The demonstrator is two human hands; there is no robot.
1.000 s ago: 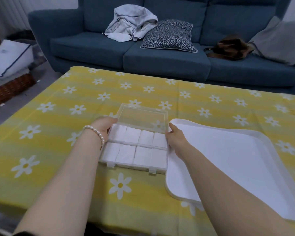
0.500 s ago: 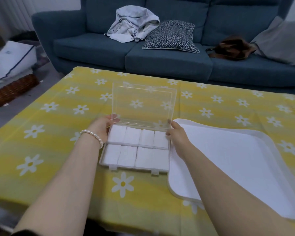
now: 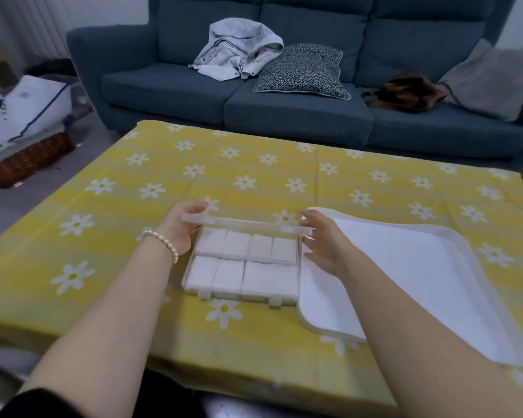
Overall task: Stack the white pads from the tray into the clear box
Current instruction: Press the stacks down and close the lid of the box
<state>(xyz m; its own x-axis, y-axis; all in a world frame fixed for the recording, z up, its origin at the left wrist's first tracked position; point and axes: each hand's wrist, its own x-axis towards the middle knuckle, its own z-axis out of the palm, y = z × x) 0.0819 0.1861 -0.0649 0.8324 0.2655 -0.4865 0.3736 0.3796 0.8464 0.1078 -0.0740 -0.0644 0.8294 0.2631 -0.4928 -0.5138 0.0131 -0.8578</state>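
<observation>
Half a second ago the lid (image 3: 245, 223) was standing upright above the clear box (image 3: 241, 267); now we are seeing it tipped toward us, edge-on, hanging low over the far row of white pads (image 3: 245, 248). The left hand (image 3: 180, 229) is gripping the lid's left end, fingers curled over the top and thumb beneath. The right hand (image 3: 322, 239) is holding the right end, fingertips hooked on the lid's corner — how far the thumb is wrapping under it we cannot tell.

Between the two hands the box is lying on the yellow daisy tablecloth (image 3: 109, 206), and the pads are filling both of its rows, packed side by side. Just right of the right hand's fingers, the white tray (image 3: 453, 285) is touching the box's right wall; our right forearm is covering its near-left part, and its far-right corner is running out of the picture.

A pearl bracelet (image 3: 163, 243) is sitting on the left wrist.

Beyond the fingertips, past the table's far edge, a blue sofa (image 3: 299, 113) is holding a grey garment (image 3: 239, 52), a patterned cushion (image 3: 304, 72) and a brown bag (image 3: 405, 90) — the bag's shape is hard to make out.
</observation>
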